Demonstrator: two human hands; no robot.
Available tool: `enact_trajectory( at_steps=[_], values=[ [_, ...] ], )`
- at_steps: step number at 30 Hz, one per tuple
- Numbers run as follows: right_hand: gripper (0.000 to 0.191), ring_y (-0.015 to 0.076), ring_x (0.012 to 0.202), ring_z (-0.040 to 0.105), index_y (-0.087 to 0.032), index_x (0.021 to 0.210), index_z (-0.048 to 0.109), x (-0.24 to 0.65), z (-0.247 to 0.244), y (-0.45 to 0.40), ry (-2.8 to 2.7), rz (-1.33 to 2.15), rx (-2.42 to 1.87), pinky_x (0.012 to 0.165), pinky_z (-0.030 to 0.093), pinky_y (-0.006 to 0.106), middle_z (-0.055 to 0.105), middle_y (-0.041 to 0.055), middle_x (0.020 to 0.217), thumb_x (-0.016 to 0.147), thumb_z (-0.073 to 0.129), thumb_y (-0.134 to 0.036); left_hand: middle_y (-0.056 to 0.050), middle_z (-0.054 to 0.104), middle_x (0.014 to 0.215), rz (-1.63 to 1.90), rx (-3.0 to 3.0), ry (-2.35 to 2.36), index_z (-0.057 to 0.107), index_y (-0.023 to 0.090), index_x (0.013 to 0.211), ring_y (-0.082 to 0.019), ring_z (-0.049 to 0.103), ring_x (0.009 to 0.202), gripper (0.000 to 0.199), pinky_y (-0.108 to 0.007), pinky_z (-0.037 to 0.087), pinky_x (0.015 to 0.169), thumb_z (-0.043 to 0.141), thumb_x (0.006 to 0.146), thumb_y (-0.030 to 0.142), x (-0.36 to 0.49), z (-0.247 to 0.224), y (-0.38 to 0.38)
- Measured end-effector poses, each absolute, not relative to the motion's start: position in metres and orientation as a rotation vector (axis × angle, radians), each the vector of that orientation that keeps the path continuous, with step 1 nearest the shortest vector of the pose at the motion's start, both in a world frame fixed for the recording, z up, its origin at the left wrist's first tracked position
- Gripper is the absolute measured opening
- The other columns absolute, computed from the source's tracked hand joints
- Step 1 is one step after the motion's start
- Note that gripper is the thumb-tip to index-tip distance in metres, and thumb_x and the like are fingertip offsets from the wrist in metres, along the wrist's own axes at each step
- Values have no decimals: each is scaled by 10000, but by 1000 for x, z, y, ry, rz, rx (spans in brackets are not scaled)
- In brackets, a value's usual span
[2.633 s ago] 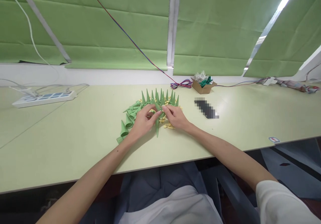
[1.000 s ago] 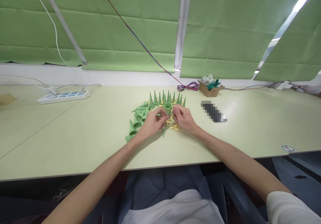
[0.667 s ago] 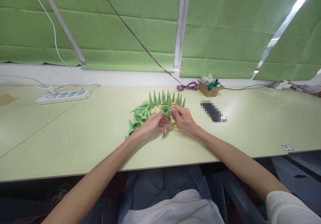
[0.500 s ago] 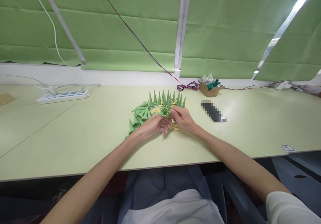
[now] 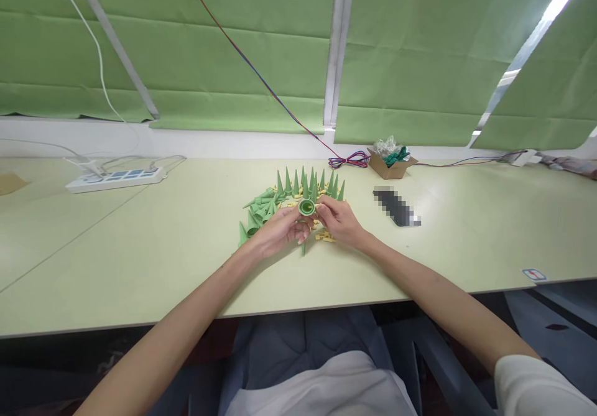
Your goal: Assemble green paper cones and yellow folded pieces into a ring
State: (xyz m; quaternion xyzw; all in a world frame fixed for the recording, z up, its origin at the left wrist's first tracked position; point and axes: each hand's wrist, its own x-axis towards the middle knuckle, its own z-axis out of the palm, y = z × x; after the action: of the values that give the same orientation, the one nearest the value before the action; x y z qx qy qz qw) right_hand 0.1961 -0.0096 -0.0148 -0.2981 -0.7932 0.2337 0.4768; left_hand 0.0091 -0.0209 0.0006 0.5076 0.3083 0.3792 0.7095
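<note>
Holding a green cone [image 5: 303,208] with its mouth towards the wearer, the left hand [image 5: 280,228] has its fingers partly curled; the right hand [image 5: 341,218] pinches beside the rim, and what it grips, I cannot tell. Both are well back from the front edge of the desk [image 5: 186,248]. Further right, beside that edge, a sticker [image 5: 535,275] is too small to read.

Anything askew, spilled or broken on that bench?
Nothing looks broken. Slightly untidy: several green cones at left lie on their sides while the back row of cones stands upright, and loose yellow pieces are scattered. The dark slab appears pixelated.
</note>
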Motion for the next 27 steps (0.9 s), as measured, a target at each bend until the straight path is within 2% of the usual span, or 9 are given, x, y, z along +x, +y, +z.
enact_trajectory(
  at_steps=[7,13,19,21,25,27],
  values=[
    [487,116,534,396,-215,759,453,197,-17,-9,-1941,608,-744,546,334,256,471,-27,577,1008,335,-616,-34,609,794,848,1140,662,661,109,842,-80,542,558,302,-217,418,463,754,834,397,7,4,-22],
    [510,111,511,417,-225,702,377,198,-15,-10,-1940,638,-752,533,345,253,449,-29,553,1011,304,-623,22,485,633,853,1290,630,612,143,784,-104,533,572,365,-236,432,507,722,847,486,5,2,-23],
    [497,111,512,383,-221,667,356,199,-13,-9,-1951,470,-856,533,305,260,400,-33,533,1025,310,-563,23,561,620,984,1702,864,562,182,807,-110,522,531,287,-272,436,585,707,863,423,6,6,-28],
    [499,107,514,367,-217,656,348,198,-13,-9,-1957,437,-877,536,296,261,381,-34,536,1026,310,-550,21,556,655,1025,1769,914,568,187,831,-109,508,522,260,-271,415,556,700,862,409,7,6,-28],
    [506,98,500,329,-209,625,328,196,-14,-7,-1963,381,-906,528,266,268,344,-35,530,1026,316,-518,-23,560,887,1177,1916,964,591,183,874,-83,479,550,203,-264,391,521,668,875,371,10,-1,-27],
    [514,94,486,320,-208,603,301,196,-16,-6,-1956,357,-929,524,254,274,331,-34,511,1031,314,-492,-28,538,931,1240,2002,982,587,181,869,-74,459,562,171,-255,370,509,657,880,337,11,-4,-26]
  ],
)
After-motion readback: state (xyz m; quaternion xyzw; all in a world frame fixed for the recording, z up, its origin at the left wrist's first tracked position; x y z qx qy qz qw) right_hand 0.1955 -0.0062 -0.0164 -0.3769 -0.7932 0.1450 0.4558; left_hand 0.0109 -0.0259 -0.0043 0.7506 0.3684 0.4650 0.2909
